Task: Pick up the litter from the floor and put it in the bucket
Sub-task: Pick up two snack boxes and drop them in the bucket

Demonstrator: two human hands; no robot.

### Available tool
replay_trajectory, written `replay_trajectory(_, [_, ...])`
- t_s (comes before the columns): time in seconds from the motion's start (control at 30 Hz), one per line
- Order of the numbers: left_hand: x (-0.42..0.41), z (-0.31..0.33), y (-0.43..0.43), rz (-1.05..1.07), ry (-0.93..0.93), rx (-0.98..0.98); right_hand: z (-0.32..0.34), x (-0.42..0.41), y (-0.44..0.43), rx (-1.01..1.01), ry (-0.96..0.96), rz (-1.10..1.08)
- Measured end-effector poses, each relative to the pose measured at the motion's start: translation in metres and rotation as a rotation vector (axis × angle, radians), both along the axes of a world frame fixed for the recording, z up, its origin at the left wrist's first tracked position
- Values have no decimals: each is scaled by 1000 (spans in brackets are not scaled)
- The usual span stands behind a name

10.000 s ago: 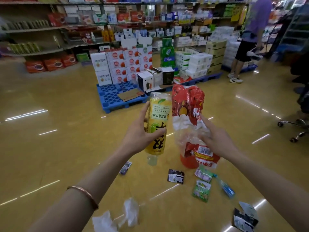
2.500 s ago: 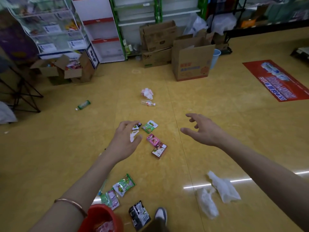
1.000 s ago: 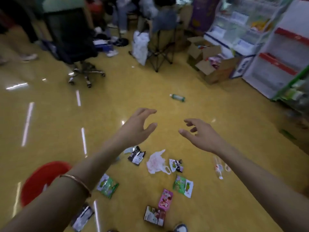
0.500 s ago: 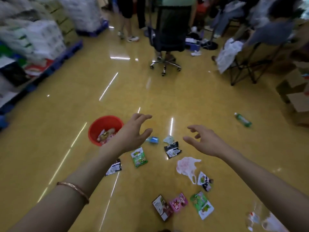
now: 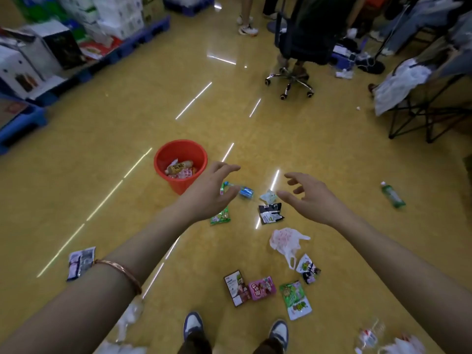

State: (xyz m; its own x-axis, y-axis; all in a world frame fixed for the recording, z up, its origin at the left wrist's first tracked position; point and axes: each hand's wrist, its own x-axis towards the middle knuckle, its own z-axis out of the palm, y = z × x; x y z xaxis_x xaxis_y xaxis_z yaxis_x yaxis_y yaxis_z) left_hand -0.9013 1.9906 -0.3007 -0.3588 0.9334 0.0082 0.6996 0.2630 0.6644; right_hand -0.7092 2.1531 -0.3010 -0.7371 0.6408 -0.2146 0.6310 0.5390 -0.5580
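Red bucket [image 5: 178, 185] upright on the yellow floor [image 5: 127, 139], litter scattered beside it.
The bucket holds wrappers. To its right and nearer lie a green packet [image 5: 220, 216], black wrapper [image 5: 270, 213], white plastic bag [image 5: 286, 240] and pink packet [image 5: 261, 288]; a green bottle [image 5: 392, 195] lies far right.

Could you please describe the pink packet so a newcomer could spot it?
Find the red bucket on the yellow floor, then look nearer, just ahead of the person's shoes. Of three packets in a row, the pink packet lies in the middle, the only pink one.
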Motion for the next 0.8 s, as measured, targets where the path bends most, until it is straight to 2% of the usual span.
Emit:
replay_trajectory(0.2, [55,-33,22,65,-25,-104,-24,35,28,-41,-24,100])
replay_trajectory(0.4, [113,-77,24,110,-64,-228,-71,61,50,-108,-136,232])
replay_trajectory(0.57, [124,-109,7,177,-49,-328,-108,62,43,-113,-194,368])
replay_trajectory(0.8, [128,-188,-1,85,-12,-485,-194,73,38,-91,-367,472])
